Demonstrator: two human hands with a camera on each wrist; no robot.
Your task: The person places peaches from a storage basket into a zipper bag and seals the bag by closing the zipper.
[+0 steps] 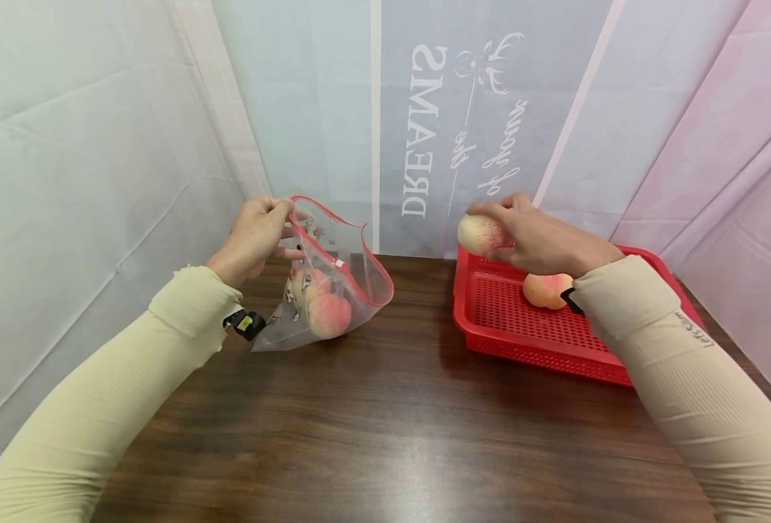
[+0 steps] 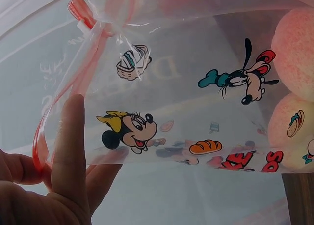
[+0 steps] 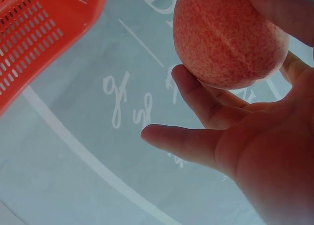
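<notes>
peach (image 1: 479, 234) gripped in right hand (image 1: 538, 236), held up near the far left corner of red basket (image 1: 542, 358), clear of the rim. pale skin with red speckles seen in head view; crease down its side seen in right wrist view. fruit is clasped between thumb and fingers of right hand; two more fingers are spread apart below it, fairly straight.

clear bag (image 1: 293, 340) is held on the left by left hand (image 1: 254, 236). red-edged mouth is pinched at its far left part by thumb and fingers; other fingers are stretched out along the bag wall. mouth is gaping, turned to the right, red edging (image 1: 392, 287) spread in a loop, small slider (image 1: 341, 264) seen on it. two peaches (image 1: 330, 317) are seated low in the bag, touching each other. cartoon prints (image 2: 130, 131) are seen on the plastic.

basket is set on the right of brown table (image 1: 359, 421), well apart from the bag. orange-pink fruit (image 1: 547, 290) is left inside; exact count cannot be told, partly covered by right arm. pale sleeves (image 1: 110, 385) are worn on both arms. backdrop (image 1: 313, 87) with white lettering (image 1: 424, 123) is hung on the far side.
</notes>
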